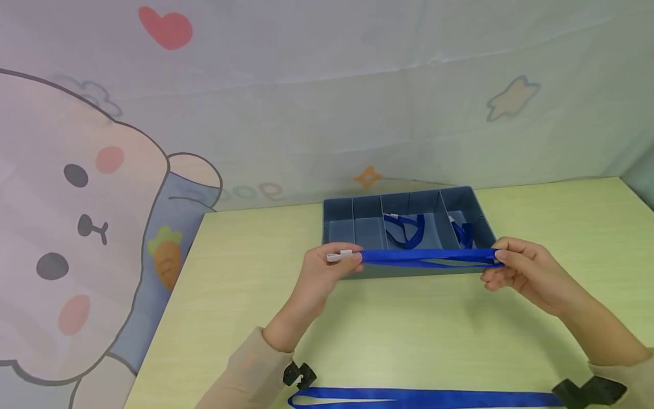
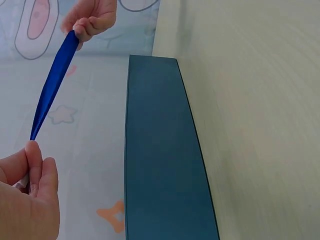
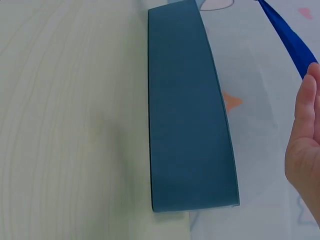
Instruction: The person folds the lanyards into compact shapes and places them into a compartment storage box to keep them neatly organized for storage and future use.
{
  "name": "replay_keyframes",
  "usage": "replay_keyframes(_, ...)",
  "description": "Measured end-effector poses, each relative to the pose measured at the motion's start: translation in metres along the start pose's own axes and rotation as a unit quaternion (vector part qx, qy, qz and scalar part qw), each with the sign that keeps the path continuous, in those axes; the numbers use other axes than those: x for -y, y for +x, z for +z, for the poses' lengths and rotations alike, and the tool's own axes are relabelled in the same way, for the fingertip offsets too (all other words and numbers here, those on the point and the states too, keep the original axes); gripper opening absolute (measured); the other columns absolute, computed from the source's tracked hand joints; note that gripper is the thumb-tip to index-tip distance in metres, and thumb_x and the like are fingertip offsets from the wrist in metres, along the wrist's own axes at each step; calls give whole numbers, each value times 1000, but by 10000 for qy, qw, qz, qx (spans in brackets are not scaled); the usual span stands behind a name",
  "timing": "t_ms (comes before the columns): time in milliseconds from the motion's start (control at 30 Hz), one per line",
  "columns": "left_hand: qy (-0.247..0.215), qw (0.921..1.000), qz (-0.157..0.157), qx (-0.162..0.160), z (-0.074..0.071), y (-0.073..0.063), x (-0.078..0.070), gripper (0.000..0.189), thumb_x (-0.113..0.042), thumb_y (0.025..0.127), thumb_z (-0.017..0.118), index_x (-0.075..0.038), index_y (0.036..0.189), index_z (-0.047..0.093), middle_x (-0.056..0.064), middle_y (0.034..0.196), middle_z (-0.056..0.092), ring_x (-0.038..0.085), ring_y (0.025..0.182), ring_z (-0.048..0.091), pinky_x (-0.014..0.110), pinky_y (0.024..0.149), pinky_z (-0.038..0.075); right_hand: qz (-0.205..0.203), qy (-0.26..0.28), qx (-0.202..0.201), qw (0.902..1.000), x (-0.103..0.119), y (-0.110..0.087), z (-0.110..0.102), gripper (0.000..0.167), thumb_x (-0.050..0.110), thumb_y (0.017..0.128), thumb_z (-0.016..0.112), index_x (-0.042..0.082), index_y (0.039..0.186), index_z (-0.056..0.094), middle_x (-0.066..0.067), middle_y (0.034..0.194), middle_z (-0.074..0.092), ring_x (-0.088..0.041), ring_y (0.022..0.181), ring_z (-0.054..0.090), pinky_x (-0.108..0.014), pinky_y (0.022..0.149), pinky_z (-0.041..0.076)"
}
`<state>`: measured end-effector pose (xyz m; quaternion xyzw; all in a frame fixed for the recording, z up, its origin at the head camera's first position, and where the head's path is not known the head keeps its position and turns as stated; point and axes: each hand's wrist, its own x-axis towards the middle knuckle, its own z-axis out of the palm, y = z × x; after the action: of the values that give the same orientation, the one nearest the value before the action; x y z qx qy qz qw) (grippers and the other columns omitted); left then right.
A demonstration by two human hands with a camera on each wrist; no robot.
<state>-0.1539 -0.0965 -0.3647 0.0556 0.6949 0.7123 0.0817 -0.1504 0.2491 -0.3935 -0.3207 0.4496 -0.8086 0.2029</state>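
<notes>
A blue lanyard (image 1: pixel 424 255) is stretched level between both hands, in front of the tray's near wall. My left hand (image 1: pixel 327 270) pinches its left end, where a white clip (image 1: pixel 339 256) sticks out past the thumb. At the other end my right hand (image 1: pixel 531 275) pinches the folded strap between thumb and fingers. In the left wrist view the strap runs taut from the left hand (image 2: pixel 35 195) up to the right. Behind it stands a blue-grey divided tray (image 1: pixel 337 209), with coiled blue lanyards (image 1: pixel 409 230) in two of its compartments.
Another blue lanyard (image 1: pixel 429 397) lies lengthwise along the table's near edge, close to the wrist cameras. The pale yellow-green table (image 1: pixel 245 295) meets a printed cloth backdrop (image 1: pixel 306 85) right behind the tray.
</notes>
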Motion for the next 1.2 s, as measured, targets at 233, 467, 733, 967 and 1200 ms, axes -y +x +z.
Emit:
replay_keyframes(233,105,9998,-42,-184,-2,-2,2,19,-3,86,64,7,103,66,11,94,64,24,80,68,39,91,48,27,-1092,-915,9898,0,-4,1,39,-17,93,35,2,105,67,-10,91,71,-17,82,69,-29,74,53)
replay_keyframes(467,74,9997,-47,-221,-2,-1,4,19,-1,85,65,7,102,67,11,93,65,22,78,68,38,90,49,-92,-2215,-1679,9605,-1,-3,4,32,-13,92,45,5,102,70,-3,85,71,-12,77,68,-24,72,54)
replay_keyframes(733,54,9997,-75,-244,2,-1,6,19,-1,85,65,7,102,66,11,91,65,18,76,68,38,89,49,-313,-2475,-2384,9386,-7,4,10,21,-6,92,49,4,96,67,-1,81,67,-10,72,66,-21,70,54)
replay_keyframes(967,41,9993,-150,-350,3,-1,5,19,-2,85,66,7,102,66,12,92,65,17,75,67,38,89,49,-500,-1473,-2308,9605,-6,7,10,24,-10,91,48,0,98,69,-5,87,68,-14,76,68,-24,74,53)
replay_keyframes(1200,22,9992,-112,-382,2,0,5,19,-2,85,66,7,102,66,11,91,65,20,76,67,39,90,48,-563,-150,-1469,9874,-6,3,1,34,-20,91,38,-8,107,65,-14,96,67,-22,87,68,-30,79,52)
